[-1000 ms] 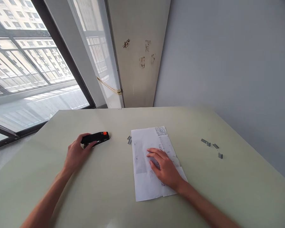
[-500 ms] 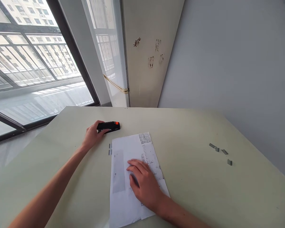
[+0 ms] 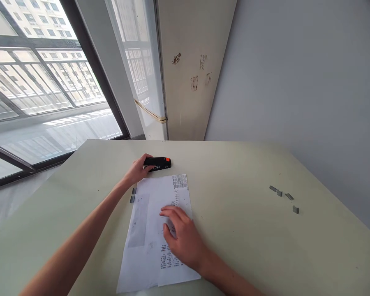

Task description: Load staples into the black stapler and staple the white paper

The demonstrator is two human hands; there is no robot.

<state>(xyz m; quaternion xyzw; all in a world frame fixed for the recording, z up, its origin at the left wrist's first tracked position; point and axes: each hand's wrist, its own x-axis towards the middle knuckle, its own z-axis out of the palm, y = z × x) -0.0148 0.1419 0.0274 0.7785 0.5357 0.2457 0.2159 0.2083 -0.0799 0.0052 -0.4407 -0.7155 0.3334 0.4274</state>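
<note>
My left hand (image 3: 138, 169) is wrapped round the rear end of a black stapler (image 3: 158, 163) with an orange-red mark at its front. The stapler lies beyond the far edge of the papers. Printed white sheets (image 3: 142, 263) lie overlapping on the pale table, with text down their right side. My right hand (image 3: 183, 236) rests over the right part of the sheets, its fingers apart and curved, holding nothing.
Two short grey strips (image 3: 132, 195) lie by the papers' left edge. Several small grey pieces (image 3: 289, 196) sit at the right of the table (image 3: 240, 246). A wall and a window stand beyond it.
My left hand has moved right with the stapler. The papers have turned and shifted left, and their right edges are more even. My right hand has moved slightly left.
</note>
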